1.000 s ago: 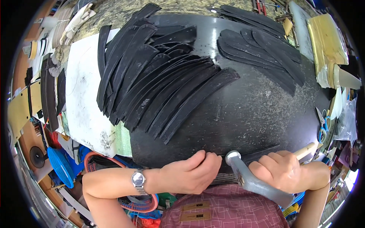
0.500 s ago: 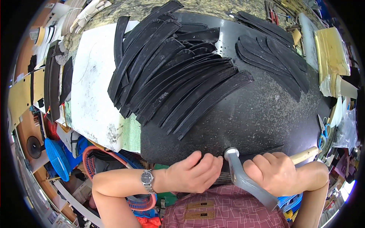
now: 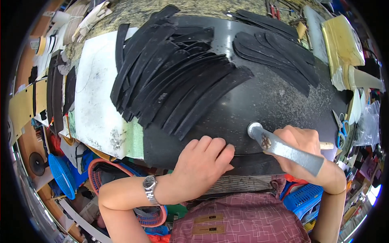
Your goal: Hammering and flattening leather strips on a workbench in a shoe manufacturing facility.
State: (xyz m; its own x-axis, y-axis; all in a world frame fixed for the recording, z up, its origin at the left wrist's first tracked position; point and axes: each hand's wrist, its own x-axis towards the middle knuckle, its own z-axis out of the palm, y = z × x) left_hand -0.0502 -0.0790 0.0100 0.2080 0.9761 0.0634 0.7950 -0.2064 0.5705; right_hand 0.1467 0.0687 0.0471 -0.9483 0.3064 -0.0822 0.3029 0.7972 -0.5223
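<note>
Hammer (image 3: 283,148) clenched in right hand (image 3: 302,143) grip, left hand (image 3: 204,164) flat on black strip (image 3: 251,160)

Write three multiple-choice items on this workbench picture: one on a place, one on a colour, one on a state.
1. Where is the fanned pile of strips?
A. On the dark slab beyond the hands
B. In the blue basket
C. On the person's lap

2. What colour are those strips?
A. Yellow
B. Black
C. White

3. What is the right hand doing?
A. Lying open and empty
B. Gripping a hammer
C. Holding scissors

Answers:
1 A, the pile lies on the slab, past both hands.
2 B, every strip is black.
3 B, its fingers wrap the hammer; the left hand presses flat at the slab's near edge.
</note>
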